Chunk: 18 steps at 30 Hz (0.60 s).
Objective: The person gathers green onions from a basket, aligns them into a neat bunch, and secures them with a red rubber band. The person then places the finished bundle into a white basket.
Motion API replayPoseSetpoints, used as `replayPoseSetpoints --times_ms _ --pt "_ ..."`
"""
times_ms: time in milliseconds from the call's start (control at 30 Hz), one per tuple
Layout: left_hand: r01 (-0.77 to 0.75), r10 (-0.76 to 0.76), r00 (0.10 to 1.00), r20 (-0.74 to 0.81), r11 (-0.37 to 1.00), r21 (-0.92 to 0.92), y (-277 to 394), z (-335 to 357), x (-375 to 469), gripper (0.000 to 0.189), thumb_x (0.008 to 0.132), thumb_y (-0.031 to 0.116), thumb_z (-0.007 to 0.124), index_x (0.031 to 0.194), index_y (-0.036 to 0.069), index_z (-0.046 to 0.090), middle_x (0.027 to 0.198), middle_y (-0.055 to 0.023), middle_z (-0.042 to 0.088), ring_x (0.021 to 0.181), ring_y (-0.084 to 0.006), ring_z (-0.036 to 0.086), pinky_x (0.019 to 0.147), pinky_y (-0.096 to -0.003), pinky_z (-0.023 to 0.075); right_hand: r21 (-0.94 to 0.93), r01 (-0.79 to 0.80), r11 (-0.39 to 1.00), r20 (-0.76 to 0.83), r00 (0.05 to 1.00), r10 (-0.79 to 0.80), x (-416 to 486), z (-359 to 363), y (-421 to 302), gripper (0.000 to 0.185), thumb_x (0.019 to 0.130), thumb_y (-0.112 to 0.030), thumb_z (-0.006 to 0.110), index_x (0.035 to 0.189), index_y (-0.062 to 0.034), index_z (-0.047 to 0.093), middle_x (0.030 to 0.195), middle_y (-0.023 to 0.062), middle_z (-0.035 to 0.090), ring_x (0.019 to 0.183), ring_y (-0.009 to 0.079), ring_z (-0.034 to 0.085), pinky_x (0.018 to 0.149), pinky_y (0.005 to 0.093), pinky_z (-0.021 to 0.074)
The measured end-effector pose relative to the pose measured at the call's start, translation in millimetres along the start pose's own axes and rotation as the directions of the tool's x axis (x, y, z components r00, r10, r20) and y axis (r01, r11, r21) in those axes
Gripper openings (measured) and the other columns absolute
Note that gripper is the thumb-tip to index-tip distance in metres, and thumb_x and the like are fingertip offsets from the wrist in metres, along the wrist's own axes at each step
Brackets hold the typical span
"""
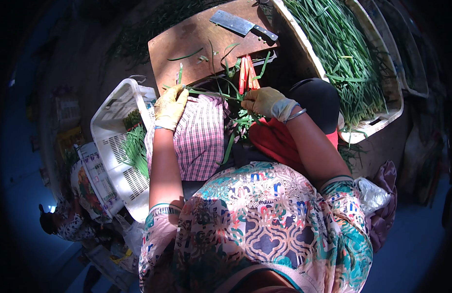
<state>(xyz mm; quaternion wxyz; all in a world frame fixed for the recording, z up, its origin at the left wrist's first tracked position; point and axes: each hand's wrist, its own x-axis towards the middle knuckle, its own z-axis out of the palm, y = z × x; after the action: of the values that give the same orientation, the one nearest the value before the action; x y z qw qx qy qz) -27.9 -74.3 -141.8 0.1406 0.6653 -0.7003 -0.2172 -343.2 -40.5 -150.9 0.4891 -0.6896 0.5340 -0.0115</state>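
My left hand point(171, 107), in a yellowish rubber glove, pinches one end of a few long green leaf blades point(211, 94) over a pink checked cloth point(202, 139) on my lap. My right hand point(264, 103), gloved too, with a bangle at the wrist, grips the other end, so the blades stretch between both hands. Red printed strips point(248, 73) hang at the edge of a wooden board point(185, 40) just beyond my right hand. A cleaver point(235, 23) with a black handle lies flat at the board's far side, and loose green blades are scattered on the board.
At right stands a large plastic crate point(388, 69) filled with long green leaves point(339, 62). A white perforated crate point(119, 146) at left holds green bundles point(136, 150). Clear plastic point(372, 196) lies by my right elbow. Another person point(70, 223) is at the lower left.
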Motion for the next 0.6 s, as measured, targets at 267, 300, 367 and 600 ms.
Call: replayPoseSetpoints --times_ms 267,300,367,600 --pt "0.04 -0.041 0.998 0.049 0.999 0.027 8.1 0.1 4.2 0.04 0.089 0.038 0.062 0.115 0.008 0.068 0.11 -0.0153 0.07 0.103 -0.0278 0.067 0.09 -0.0368 0.0505 0.074 0.018 0.997 -0.013 1.0 -0.017 1.6 1.8 4.1 0.04 0.092 -0.046 0.055 0.106 -0.0119 0.07 0.092 0.0098 0.072 0.091 0.0301 0.068 0.081 0.0401 0.0518" --pt "0.046 -0.046 0.997 0.057 0.999 0.008 10.1 -1.1 5.4 0.041 0.089 0.038 0.062 0.115 0.007 0.068 0.11 -0.0157 0.07 0.103 -0.0278 0.067 0.09 -0.0367 0.0505 0.09 0.034 0.995 -0.025 0.999 -0.032 1.2 1.9 4.4 0.039 0.092 -0.045 0.055 0.106 -0.0119 0.07 0.091 0.0093 0.072 0.09 0.0295 0.068 0.08 0.0398 0.0519" --pt "0.054 -0.052 0.996 0.068 0.998 -0.023 9.3 -0.3 6.4 0.041 0.09 0.038 0.062 0.115 0.006 0.068 0.11 -0.0162 0.07 0.103 -0.0277 0.067 0.09 -0.0364 0.0504 0.123 0.067 0.99 -0.049 0.997 -0.061 -0.1 2.7 4.9 0.038 0.092 -0.044 0.056 0.106 -0.012 0.07 0.09 0.0083 0.072 0.089 0.0283 0.068 0.08 0.0393 0.052" --pt "0.032 -0.032 0.998 0.061 0.999 0.009 17.0 -11.8 3.4 0.042 0.09 0.036 0.063 0.117 0.005 0.067 0.109 -0.0159 0.07 0.103 -0.0282 0.067 0.091 -0.0361 0.0502 0.17 -0.016 0.985 0.016 1.0 0.014 5.5 -4.3 1.3 0.037 0.094 -0.041 0.056 0.108 -0.0097 0.07 0.09 0.0075 0.073 0.088 0.0244 0.069 0.08 0.0362 0.0521"
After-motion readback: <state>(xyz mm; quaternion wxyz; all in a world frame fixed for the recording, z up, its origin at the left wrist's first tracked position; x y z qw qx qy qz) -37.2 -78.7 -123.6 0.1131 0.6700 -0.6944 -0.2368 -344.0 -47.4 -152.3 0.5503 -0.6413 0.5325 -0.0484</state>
